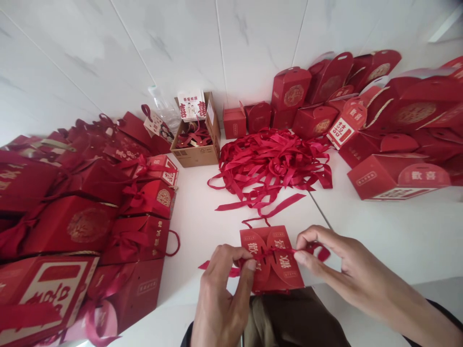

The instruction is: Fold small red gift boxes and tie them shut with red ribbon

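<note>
Red gift box (285, 278) at the near edge of the bench (195, 212), in front of the person, flaps with gold characters facing up. Cord handle (255, 220) sticks out at its far side. Red ribbon (281, 250) runs across the flaps, knotted around the middle. Hands apart, one each side of the knot: left hand (224, 286) pinches the ribbon between thumb and index finger over the box's left part; right hand (334, 260) pinches it just off the right edge, loose end curling under the fingers. Beyond the box, loose ribbon pile (275, 164). Left of pile, open cardboard carton (198, 157) with small red items inside. Bow-tied boxes (135, 238) stacked left; boxes (390, 176) without bows grouped right. Tiled wall (181, 48) behind.
</note>
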The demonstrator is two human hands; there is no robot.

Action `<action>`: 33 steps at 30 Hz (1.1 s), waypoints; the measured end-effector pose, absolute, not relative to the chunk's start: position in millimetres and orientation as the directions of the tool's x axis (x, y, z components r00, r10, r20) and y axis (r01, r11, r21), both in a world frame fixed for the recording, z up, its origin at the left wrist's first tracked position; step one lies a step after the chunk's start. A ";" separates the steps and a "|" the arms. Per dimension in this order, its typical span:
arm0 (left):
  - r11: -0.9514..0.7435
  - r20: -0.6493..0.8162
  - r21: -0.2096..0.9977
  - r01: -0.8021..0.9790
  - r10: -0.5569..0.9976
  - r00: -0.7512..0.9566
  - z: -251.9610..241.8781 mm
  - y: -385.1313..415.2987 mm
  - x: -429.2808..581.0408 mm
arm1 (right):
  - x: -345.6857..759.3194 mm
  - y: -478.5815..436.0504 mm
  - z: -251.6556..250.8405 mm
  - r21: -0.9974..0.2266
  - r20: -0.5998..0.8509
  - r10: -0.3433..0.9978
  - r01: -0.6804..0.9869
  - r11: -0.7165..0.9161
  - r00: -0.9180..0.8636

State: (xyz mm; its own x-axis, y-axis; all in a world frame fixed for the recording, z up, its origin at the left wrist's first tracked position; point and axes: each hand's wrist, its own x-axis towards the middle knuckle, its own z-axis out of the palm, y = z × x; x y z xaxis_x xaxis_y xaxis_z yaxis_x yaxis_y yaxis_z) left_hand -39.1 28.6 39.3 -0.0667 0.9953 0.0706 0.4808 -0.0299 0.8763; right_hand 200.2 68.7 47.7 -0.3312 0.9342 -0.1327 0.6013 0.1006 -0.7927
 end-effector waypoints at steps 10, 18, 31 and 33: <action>0.070 -0.026 0.868 0.492 0.995 -0.097 39.7 27.5 -49.6 | 202.7 78.4 50.4 -0.789 -0.142 0.965 0.614 0.025 -0.222; -0.168 0.168 0.744 0.647 0.984 0.063 35.8 30.7 -58.8 | 202.6 78.8 56.4 -0.790 -0.339 0.900 0.603 -0.114 -0.274; -0.053 0.205 0.839 0.542 0.953 -0.224 48.2 38.0 -59.4 | 194.5 78.7 77.1 -0.872 -0.333 0.893 0.459 -0.170 -0.303; 0.027 0.056 0.935 0.354 0.974 -0.220 56.4 43.6 -53.8 | 190.1 79.5 82.3 -0.905 -0.327 0.891 0.378 -0.198 -0.316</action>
